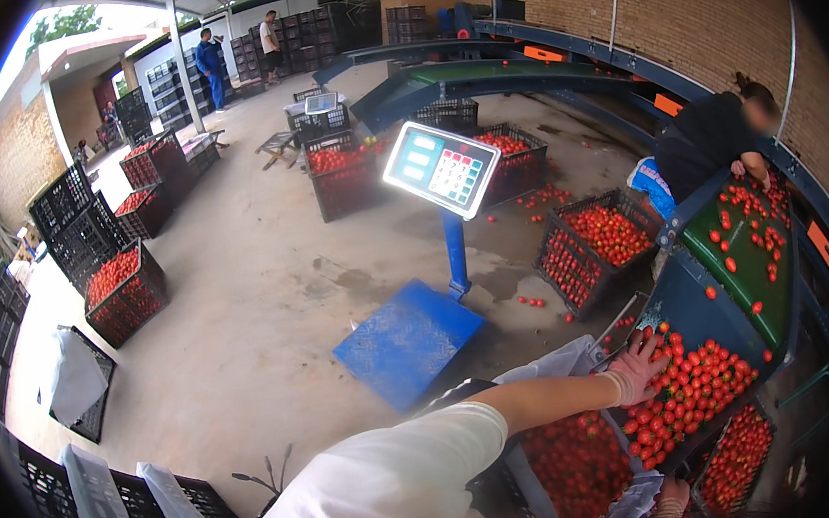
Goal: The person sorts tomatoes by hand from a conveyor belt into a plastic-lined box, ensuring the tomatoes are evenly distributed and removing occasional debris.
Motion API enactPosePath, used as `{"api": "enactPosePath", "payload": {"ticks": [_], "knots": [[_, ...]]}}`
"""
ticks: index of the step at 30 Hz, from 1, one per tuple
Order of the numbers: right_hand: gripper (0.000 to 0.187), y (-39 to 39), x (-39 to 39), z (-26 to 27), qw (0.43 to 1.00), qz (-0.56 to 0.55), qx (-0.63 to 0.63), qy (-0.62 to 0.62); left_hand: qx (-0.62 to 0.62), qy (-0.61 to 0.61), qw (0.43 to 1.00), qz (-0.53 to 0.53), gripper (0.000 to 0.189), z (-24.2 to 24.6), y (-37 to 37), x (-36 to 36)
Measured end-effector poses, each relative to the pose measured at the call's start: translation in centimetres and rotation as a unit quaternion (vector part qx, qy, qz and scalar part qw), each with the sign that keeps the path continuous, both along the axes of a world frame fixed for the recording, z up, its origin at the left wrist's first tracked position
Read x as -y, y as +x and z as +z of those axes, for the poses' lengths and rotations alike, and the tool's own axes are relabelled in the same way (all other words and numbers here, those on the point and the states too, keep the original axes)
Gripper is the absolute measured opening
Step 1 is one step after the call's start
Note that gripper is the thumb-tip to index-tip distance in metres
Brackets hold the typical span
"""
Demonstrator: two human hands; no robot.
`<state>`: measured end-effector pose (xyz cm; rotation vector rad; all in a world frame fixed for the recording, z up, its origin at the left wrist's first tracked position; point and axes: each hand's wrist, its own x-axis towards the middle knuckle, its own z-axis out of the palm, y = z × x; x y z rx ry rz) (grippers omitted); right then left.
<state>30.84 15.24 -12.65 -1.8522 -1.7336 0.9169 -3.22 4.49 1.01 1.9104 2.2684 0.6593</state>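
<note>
My left hand [639, 370], in a thin pinkish glove, rests with fingers apart on small red tomatoes [694, 383] heaped on the sorting chute's lower end. My right hand [671, 496], also gloved, is low in the view beside the chute's lower lip and a plastic liner [634, 499]. Its fingers are mostly hidden, so its grip cannot be made out. Just below the chute stands a lined crate [543, 501] filled with tomatoes, slightly blurred. Another tomato-filled black crate [735, 456] sits beside it. Above the heap, a green conveyor belt [713, 250] carries scattered tomatoes.
A blue platform scale [410, 340] with a lit display [442, 168] stands on the concrete floor. Near it is a full tomato crate [603, 237], with loose tomatoes around. A co-worker [704, 130] leans over the belt. Black crates with plastic liners [101, 503] lie at lower left.
</note>
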Motion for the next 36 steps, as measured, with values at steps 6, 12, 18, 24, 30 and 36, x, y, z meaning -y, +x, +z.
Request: {"api": "enactPosePath", "payload": {"ticks": [6, 12, 18, 24, 30, 36], "knots": [[0.048, -2.5, 5.4, 6.2, 0.987, 0.020, 0.144, 0.064, -0.081, -0.081, 0.993, -0.004, 0.085, 0.7, 0.1, -4.3], [0.051, -5.6, 8.4, 11.8, 0.985, 0.010, 0.166, -0.041, -0.175, -0.131, 0.975, -0.045, 0.090, -0.5, 0.7, -3.1], [0.052, -5.5, 9.1, 13.3, 0.982, 0.012, 0.168, -0.079, -0.151, -0.175, 0.962, -0.146, 0.084, -0.8, 1.5, -0.8], [0.048, -5.7, 8.9, 13.3, 0.983, -0.001, 0.152, -0.100, -0.103, -0.174, 0.971, -0.130, 0.054, 3.7, 3.0, -3.0], [0.048, -6.1, 9.4, 14.4, 0.980, -0.010, 0.172, -0.097, 0.046, 0.047, 0.991, -0.119, 0.042, 5.4, 5.1, -12.7], [0.048, -5.7, 8.9, 14.2, 0.980, 0.010, 0.168, -0.108, 0.082, 0.088, 0.985, -0.121, 0.045, 5.8, 7.5, -20.0]]}}
